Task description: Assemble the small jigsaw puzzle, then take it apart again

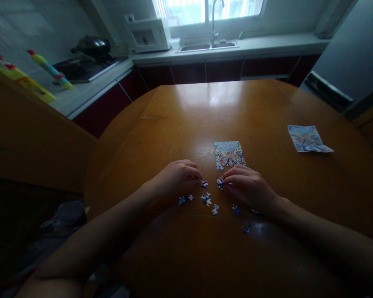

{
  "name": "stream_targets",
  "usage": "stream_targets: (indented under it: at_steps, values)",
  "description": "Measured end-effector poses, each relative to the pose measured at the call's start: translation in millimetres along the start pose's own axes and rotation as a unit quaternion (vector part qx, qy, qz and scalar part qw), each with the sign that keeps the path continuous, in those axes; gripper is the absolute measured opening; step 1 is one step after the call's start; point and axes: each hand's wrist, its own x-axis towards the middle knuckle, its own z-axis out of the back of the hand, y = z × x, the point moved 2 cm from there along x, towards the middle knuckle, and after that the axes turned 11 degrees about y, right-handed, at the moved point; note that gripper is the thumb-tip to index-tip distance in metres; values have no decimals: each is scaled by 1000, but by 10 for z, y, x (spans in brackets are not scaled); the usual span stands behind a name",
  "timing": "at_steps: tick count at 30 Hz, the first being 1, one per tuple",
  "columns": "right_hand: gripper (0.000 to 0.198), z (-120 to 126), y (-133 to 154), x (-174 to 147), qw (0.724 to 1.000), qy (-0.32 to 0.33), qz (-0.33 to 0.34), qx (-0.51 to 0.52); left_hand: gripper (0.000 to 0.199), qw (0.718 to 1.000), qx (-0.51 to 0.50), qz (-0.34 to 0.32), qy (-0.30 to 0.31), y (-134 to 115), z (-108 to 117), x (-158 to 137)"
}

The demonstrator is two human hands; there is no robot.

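Note:
A partly assembled jigsaw puzzle (pixel 228 153) lies flat on the table, its lower edge ragged. Below it my right hand (pixel 248 184) pinches a blue-and-white puzzle piece (pixel 220 182) between thumb and fingertips. My left hand (pixel 183 176) is closed in a pinch at the edge of another puzzle piece (pixel 204 184); its fingertips partly cover the contact. Nearer to me lie loose pieces: a small cluster (pixel 207 199), a pale piece (pixel 215 209), a pair (pixel 185 199) under the left hand, a blue piece (pixel 235 209) and a dark one (pixel 246 227).
The wooden table (pixel 186 116) has rounded ends. A creased picture sheet (pixel 309 138) lies to the right. Beyond are a counter with a sink (pixel 208 46), a microwave (pixel 148 35), a stove with a black wok (pixel 95 45), and yellow bottles (pixel 49 68) at left.

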Motion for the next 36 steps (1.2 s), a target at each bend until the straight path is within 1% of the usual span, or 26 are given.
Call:
stream_targets:
  at_steps: [2, 6, 8, 13, 16, 18, 20, 22, 27, 31, 36]
  values:
    - [12, -5, -12, -6, 1000, 5, -6, -2, 14, 1000, 18, -5, 19, -4, -50, 11]
    - [12, -25, -22, -16, 1000, 23, -4, 1, 12, 999, 24, 5, 26, -13, -109, 24]
    - [12, -41, -26, -24, 999, 50, 10, 5, 12, 999, 26, 14, 24, -16, -119, 24]
    - [12, -57, -9, -52, 986, 154, 62, -21, 9, 999, 0, 24, 25, -9, -132, 25]
    - [14, -48, 20, -54, 978, 193, 64, -41, 7, 999, -23, 30, 29, -16, -139, 34]
    - [13, -44, 35, -49, 976, 205, 57, -47, 6, 999, -25, 24, 37, -37, -141, 39]
    - [12, -42, 38, -41, 977, 201, 48, -53, 7, 999, -27, 18, 42, -61, -134, 40]
    - [13, -39, 30, -33, 980, 183, 45, -62, 6, 998, -37, 19, 38, -78, -117, 35]
    - [14, -41, 1, -22, 984, 154, 36, -78, 18, 999, -35, 16, 35, -87, -102, 25]
    - [14, -44, 6, -23, 985, 148, 38, -78, 12, 999, -34, 6, 35, -54, -143, 36]
    - [15, -40, 27, -15, 986, 148, 41, -70, 10, 998, -48, 16, 35, -7, -196, 46]
